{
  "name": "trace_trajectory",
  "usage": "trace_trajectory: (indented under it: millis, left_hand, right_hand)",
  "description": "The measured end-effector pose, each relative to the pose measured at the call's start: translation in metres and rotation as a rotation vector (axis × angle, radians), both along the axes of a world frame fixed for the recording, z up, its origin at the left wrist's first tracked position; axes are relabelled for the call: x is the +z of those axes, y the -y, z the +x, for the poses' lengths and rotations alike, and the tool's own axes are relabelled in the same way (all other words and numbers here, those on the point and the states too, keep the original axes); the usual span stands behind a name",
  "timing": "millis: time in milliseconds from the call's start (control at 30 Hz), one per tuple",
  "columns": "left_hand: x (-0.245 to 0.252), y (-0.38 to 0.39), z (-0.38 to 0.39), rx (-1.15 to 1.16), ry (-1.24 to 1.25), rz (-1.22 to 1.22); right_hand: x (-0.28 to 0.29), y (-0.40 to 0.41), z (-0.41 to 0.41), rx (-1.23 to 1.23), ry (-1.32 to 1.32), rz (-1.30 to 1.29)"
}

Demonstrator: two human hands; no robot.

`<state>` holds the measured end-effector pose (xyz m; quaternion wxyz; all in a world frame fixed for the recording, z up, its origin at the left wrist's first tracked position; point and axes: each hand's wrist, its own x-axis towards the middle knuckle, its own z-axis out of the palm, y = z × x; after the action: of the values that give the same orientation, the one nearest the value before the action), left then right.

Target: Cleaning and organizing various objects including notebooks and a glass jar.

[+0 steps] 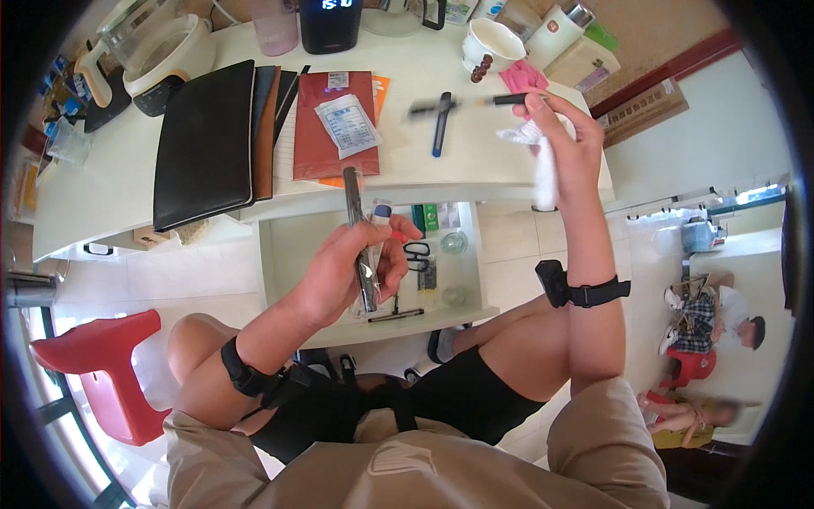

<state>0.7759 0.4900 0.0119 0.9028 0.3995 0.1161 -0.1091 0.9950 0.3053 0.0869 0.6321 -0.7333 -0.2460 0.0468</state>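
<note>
My left hand (343,273) is over the open drawer (299,254). It grips a dark stick-shaped item in a clear wrapper (353,197) and a small clear item with a blue top (382,214). Above the desk's right part, my right hand (572,143) pinches a black pen-like item (509,100), whose far end is blurred by motion. A crumpled white cloth or tissue (545,165) hangs from that same hand. Just below the blurred end, a blue utility knife (439,130) lies on the white desk (407,153). Black-handled scissors (416,254) lie in the drawer, beside my left fingers.
Black folder (206,140), red folder (308,127) and a printed white packet (348,126) lie on the desk. Behind stand a digital clock (331,28), a white bowl (489,44) and a kettle base (168,70). A red stool (114,382) is at left; people sit far right.
</note>
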Motion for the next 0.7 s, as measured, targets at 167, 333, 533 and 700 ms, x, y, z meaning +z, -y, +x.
trace_trajectory:
  millis: [167,333,533,700]
  left_hand:
    - [-0.011,0.000,-0.002,-0.043,-0.029,-0.054]
    - [0.005,-0.001,-0.006,-0.082,-0.100,0.016]
    - [0.001,0.003,-0.010,-0.012,-0.002,0.534]
    - [-0.008,0.002,-0.014,0.007,0.103,0.955]
  right_hand:
    - [-0.056,-0.032,0.002,0.024,0.626,-0.179]
    - [-0.078,-0.054,-0.016,0.149,1.180,-0.498]
    - [-0.053,-0.047,-0.040,0.341,0.916,-0.702]
    - [-0.043,-0.049,-0.070,0.643,0.016,-0.279]
